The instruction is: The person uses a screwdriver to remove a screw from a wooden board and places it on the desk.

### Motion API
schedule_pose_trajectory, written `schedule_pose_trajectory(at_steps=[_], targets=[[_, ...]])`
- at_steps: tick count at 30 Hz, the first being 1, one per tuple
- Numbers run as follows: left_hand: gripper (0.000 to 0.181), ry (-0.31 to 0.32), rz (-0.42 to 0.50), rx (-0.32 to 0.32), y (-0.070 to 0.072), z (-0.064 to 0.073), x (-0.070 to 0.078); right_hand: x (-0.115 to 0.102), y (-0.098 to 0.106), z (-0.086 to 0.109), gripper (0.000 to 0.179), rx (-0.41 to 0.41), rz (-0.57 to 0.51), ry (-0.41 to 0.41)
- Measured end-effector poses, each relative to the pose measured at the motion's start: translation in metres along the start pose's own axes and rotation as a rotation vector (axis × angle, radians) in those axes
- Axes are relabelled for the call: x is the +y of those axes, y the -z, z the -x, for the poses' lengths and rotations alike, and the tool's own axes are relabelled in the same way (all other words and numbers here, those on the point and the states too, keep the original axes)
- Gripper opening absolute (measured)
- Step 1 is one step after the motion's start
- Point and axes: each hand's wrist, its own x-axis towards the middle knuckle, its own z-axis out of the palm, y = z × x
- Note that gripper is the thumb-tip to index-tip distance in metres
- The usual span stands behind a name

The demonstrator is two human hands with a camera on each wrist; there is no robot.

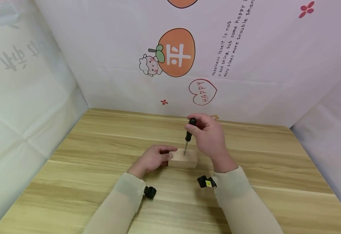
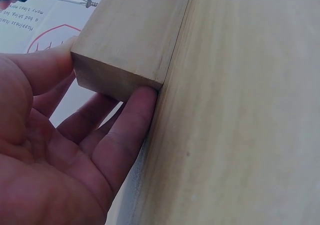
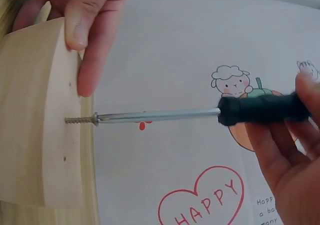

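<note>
A pale wooden block (image 1: 183, 163) lies on the table, with small holes in its top face. At its left end my left hand (image 1: 153, 158) grips it, thumb on the top and fingers against the end and far side. My right hand (image 1: 212, 139) holds a black-handled screwdriver (image 3: 260, 109) nearly upright above the block. In the right wrist view its tip meets the head of a threaded screw (image 3: 80, 120), whose point is at a spot between two holes. Much of the screw's thread shows outside the wood.
The wood-grain table (image 1: 100, 182) spreads around the block. A white printed sheet (image 1: 123, 91) stands as a wall behind it, with more white sheets at the left (image 1: 27, 130) and right. Small black devices (image 1: 150, 192) sit at both wrists.
</note>
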Motion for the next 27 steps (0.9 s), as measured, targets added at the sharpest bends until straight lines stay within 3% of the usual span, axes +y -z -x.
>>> schedule_pose_trajectory(at_steps=[7, 10, 15, 20, 24, 27], targets=[[0.029, 0.001, 0.017, -0.008, 0.000, -0.002, 0.001, 0.008, 0.009, -0.005, 0.024, -0.138, -0.136, 0.073], [0.029, 0.005, 0.016, -0.002, -0.001, -0.002, 0.000, 0.012, 0.008, -0.004, 0.028, -0.158, -0.160, 0.104], [0.029, 0.012, 0.019, 0.007, -0.001, 0.000, -0.001, 0.011, -0.003, 0.004, 0.024, -0.077, -0.082, 0.173], [0.029, 0.006, 0.027, 0.005, -0.001, -0.001, -0.002, 0.004, -0.011, 0.009, 0.029, 0.009, -0.039, 0.142], [0.029, -0.004, 0.022, 0.001, -0.001, 0.000, -0.001, 0.001, -0.013, 0.008, 0.025, 0.035, 0.026, 0.176], [0.029, -0.007, 0.019, -0.002, -0.002, 0.000, -0.001, 0.002, -0.009, 0.006, 0.022, 0.014, 0.012, 0.166]])
